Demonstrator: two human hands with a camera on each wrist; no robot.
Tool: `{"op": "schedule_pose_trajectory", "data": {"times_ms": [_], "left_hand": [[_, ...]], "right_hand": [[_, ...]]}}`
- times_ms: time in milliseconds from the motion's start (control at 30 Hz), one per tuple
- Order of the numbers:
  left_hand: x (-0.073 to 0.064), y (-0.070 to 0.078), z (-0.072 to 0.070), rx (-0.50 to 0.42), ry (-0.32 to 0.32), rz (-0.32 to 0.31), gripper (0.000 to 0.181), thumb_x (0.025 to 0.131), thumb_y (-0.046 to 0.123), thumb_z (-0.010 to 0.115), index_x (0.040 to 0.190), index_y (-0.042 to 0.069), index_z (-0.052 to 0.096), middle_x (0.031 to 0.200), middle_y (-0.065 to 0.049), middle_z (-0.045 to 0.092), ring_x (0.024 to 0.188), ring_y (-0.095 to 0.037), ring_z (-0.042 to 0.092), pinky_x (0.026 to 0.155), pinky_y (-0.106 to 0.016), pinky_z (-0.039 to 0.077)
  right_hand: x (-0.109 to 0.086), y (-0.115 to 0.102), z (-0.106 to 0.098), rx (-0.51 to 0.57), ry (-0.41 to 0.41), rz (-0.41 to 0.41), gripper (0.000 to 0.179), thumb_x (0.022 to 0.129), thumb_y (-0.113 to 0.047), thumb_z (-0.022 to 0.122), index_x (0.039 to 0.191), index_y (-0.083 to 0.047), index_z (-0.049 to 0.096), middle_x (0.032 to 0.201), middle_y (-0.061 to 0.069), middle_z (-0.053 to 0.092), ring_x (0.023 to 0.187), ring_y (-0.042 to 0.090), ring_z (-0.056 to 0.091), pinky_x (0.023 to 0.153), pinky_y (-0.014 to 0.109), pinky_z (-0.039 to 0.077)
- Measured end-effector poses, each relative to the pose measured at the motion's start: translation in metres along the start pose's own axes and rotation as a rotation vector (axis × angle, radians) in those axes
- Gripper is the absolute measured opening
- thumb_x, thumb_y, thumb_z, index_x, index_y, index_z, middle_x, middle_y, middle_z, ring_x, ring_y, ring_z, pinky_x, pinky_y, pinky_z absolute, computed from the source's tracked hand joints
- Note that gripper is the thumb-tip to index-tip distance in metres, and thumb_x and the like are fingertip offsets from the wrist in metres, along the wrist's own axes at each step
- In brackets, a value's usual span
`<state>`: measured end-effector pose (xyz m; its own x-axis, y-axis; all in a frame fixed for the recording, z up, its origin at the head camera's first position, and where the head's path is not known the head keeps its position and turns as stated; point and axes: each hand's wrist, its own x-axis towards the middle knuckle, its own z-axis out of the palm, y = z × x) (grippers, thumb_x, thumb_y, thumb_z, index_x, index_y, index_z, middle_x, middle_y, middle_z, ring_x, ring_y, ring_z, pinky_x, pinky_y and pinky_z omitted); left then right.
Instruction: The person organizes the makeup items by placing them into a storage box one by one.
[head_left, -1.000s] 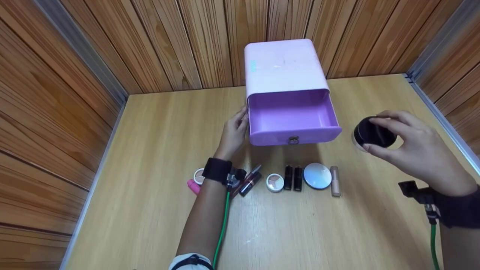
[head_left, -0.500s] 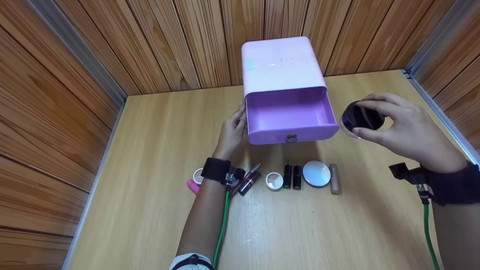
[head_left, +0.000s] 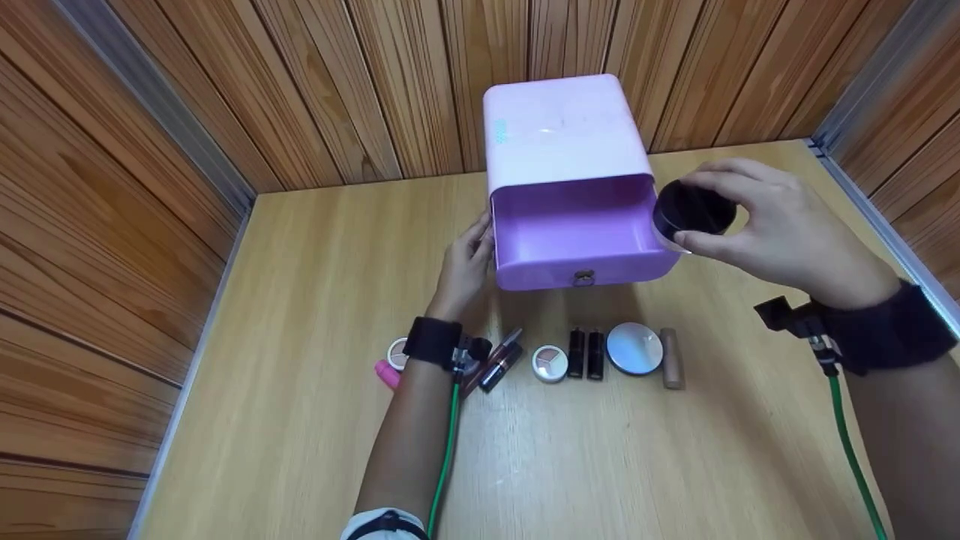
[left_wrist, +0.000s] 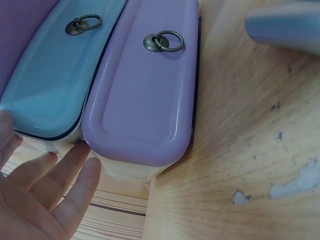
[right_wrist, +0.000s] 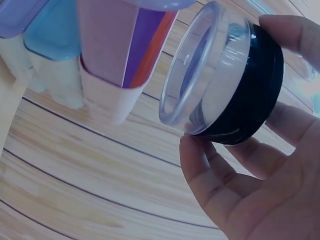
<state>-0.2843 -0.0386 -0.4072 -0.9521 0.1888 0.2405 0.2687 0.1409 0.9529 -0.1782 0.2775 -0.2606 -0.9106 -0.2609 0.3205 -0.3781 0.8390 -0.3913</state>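
A small drawer cabinet (head_left: pixel 562 135) with a pale pink top stands at the back of the table, its purple top drawer (head_left: pixel 585 270) pulled out and bare inside. My left hand (head_left: pixel 463 266) rests against the cabinet's left side; in the left wrist view its straight fingers (left_wrist: pixel 80 195) touch the body beside a blue drawer (left_wrist: pixel 55 75) and a lower purple drawer (left_wrist: pixel 145 90). With thumb and fingers my right hand (head_left: pixel 772 225) grips a clear round jar with a black lid (head_left: pixel 694 210), held tilted at the open drawer's right edge. The right wrist view shows the jar's clear base (right_wrist: pixel 195 75) facing the cabinet.
In front of the cabinet lie a three-pan eyeshadow pot (head_left: pixel 550 364), two black tubes (head_left: pixel 586 354), a round compact (head_left: pixel 634 349) and a beige tube (head_left: pixel 672 358). A pink tube (head_left: pixel 388 373) and dark sticks (head_left: pixel 501 367) lie by the left forearm. Wood-panelled walls (head_left: pixel 420 90) enclose the table.
My right hand has carried the jar up and left, from the right of the cabinet to the open drawer's right edge. The left hand stays against the cabinet.
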Motion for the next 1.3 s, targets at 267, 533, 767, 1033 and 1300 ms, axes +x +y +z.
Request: {"op": "schedule_pose_trajectory", "data": {"times_ms": [267,533,767,1033,1300], "left_hand": [[0.014,-0.035,0.003,-0.024,-0.001,-0.004,0.041,0.104,0.015,0.046,0.144,0.005,0.043,0.151,-0.008,0.037,0.137,-0.019,0.037,0.103,-0.019,0.035],[0.014,-0.037,0.005,-0.027,0.013,0.015,0.042,0.104,0.019,0.048,0.144,0.007,0.045,0.150,-0.005,0.040,0.136,-0.013,0.037,0.104,-0.020,0.033],[0.014,-0.037,0.007,-0.038,0.012,0.007,0.042,0.104,0.018,0.048,0.143,0.004,0.044,0.150,-0.007,0.039,0.136,-0.013,0.036,0.105,-0.019,0.032],[0.015,-0.037,0.009,0.017,0.002,0.023,0.042,0.104,0.015,0.047,0.143,0.000,0.043,0.149,-0.011,0.040,0.136,-0.016,0.038,0.103,-0.018,0.034],[0.016,-0.037,0.009,0.017,0.006,0.006,0.041,0.104,0.017,0.047,0.143,0.002,0.044,0.148,-0.011,0.040,0.136,-0.015,0.036,0.105,-0.018,0.031]], "right_hand": [[0.022,-0.013,0.012,0.023,-0.020,-0.057,0.067,0.082,-0.034,0.079,0.140,-0.014,0.053,0.136,0.009,0.054,0.121,0.035,0.051,0.094,0.055,0.042],[0.042,-0.027,0.029,0.031,-0.081,-0.084,0.067,0.083,-0.037,0.077,0.140,-0.011,0.053,0.134,0.010,0.054,0.116,0.031,0.053,0.091,0.050,0.045],[0.057,-0.035,0.049,0.032,-0.147,-0.139,0.069,0.085,-0.036,0.075,0.143,-0.010,0.049,0.134,0.010,0.054,0.111,0.026,0.053,0.086,0.046,0.046],[0.069,-0.045,0.064,-0.046,-0.244,-0.163,0.068,0.088,-0.039,0.070,0.143,-0.008,0.047,0.136,0.013,0.053,0.120,0.028,0.049,0.093,0.049,0.042],[0.078,-0.052,0.076,-0.054,-0.310,-0.147,0.068,0.088,-0.044,0.068,0.143,-0.010,0.048,0.136,0.010,0.053,0.121,0.025,0.049,0.096,0.045,0.042]]}}
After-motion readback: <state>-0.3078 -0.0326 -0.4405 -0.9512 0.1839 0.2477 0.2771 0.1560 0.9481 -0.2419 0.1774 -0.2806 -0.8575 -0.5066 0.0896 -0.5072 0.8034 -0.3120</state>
